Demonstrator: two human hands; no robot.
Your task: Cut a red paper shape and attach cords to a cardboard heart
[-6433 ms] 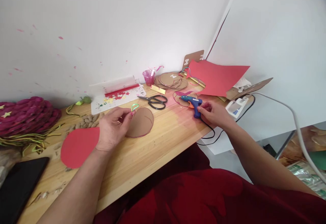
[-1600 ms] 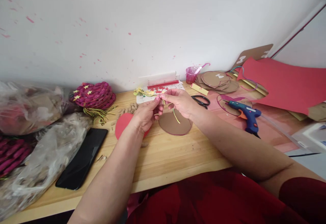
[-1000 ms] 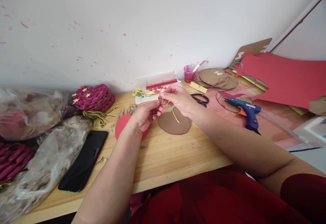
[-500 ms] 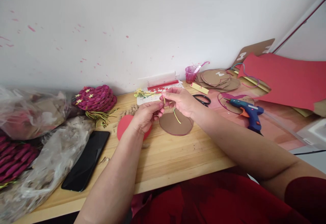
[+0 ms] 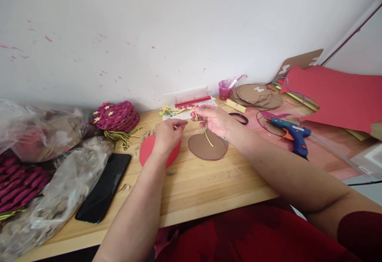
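My right hand (image 5: 215, 119) pinches a yellow string (image 5: 195, 115) between thumb and fingertips; more yellow strands run left from it. Just to its left, my left hand (image 5: 168, 134) is closed with thumb and index pressed together above a red round paper piece (image 5: 146, 148); what it holds, if anything, I cannot make out. A brown cardboard shape (image 5: 207, 148) lies below my right hand, with a short yellow-green string (image 5: 209, 139) over its top edge. Black-handled scissors (image 5: 246, 121) lie partly hidden behind my right wrist.
At left are plastic bags (image 5: 68, 198), a black phone (image 5: 103, 188) and stacked magenta pieces with yellow stars (image 5: 117, 117). To the right lie a blue glue gun (image 5: 294, 132), cardboard cutouts (image 5: 253, 95), a pink-stained cup (image 5: 224, 90) and red sheets (image 5: 343, 95).
My hands, which were together at the yellow string, have drawn apart. My left hand has moved a little left, while the string stays in my right fingers. The view has shifted slightly.
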